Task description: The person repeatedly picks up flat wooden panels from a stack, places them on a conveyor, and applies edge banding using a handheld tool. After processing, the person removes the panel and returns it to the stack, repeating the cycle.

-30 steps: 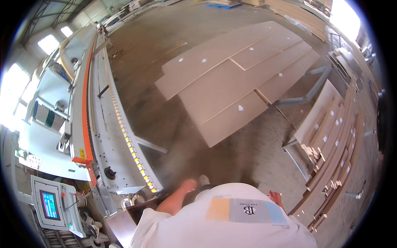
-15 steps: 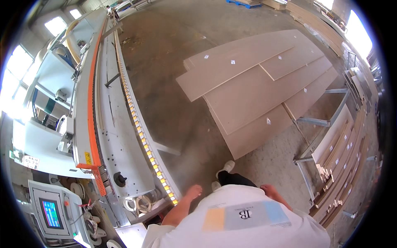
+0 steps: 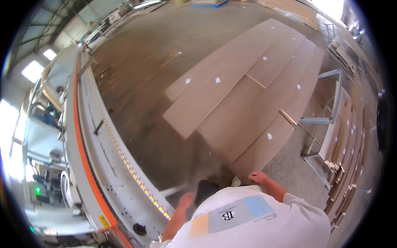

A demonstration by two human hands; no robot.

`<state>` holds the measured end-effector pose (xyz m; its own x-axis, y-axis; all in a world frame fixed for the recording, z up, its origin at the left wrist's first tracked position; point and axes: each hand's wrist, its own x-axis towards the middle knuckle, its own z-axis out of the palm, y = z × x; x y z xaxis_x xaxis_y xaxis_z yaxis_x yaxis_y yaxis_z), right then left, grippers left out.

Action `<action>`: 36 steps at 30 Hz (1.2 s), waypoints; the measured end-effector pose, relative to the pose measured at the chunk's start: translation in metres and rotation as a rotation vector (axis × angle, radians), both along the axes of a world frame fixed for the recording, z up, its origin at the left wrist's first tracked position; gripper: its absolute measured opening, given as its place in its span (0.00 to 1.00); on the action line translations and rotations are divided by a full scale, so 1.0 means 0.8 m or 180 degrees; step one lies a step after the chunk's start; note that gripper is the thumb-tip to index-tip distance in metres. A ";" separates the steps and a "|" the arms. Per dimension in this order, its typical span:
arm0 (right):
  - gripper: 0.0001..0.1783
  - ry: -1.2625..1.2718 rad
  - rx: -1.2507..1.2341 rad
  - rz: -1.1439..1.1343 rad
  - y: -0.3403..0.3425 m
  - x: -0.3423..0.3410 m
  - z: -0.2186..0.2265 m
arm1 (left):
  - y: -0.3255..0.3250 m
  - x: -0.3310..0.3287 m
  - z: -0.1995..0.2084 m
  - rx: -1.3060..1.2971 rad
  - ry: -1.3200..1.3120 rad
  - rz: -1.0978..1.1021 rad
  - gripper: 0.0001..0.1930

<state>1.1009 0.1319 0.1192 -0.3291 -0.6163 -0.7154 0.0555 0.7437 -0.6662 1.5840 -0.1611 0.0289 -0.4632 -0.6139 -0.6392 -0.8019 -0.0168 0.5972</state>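
My left hand hangs low beside the roller edge of a long machine. Motion smears its fingers, and no object shows in it. My right hand is in front of my body with the fingers curled in and nothing visible in them. It appears just at the near end of a pile of flat brown boards; whether it touches them I cannot tell. The boards overlap in staggered layers, and several carry small white labels.
The long machine with an orange strip and yellow-white rollers runs along the left. To the right stands a metal frame beside narrow boards on a rack. A blue pallet lies far back.
The view has turned and moved forward, so the board pile is closer and the machine's control screen has left the picture. My right hand has come up in front of my body.
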 end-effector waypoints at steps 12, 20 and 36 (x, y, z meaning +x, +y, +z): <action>0.08 -0.0722 0.1110 -0.2724 -0.012 0.062 -0.024 | -0.526 -0.307 0.011 -0.0771 -0.0727 -0.1432 0.18; 0.19 -0.0256 0.1396 -0.2727 -0.174 0.151 0.111 | -0.775 -0.446 -0.053 -0.1696 -0.0987 -0.1009 0.38; 0.23 0.0685 0.1457 -0.0706 -0.372 0.071 0.146 | -0.732 -0.432 -0.093 -0.0113 -0.0699 -0.2285 0.46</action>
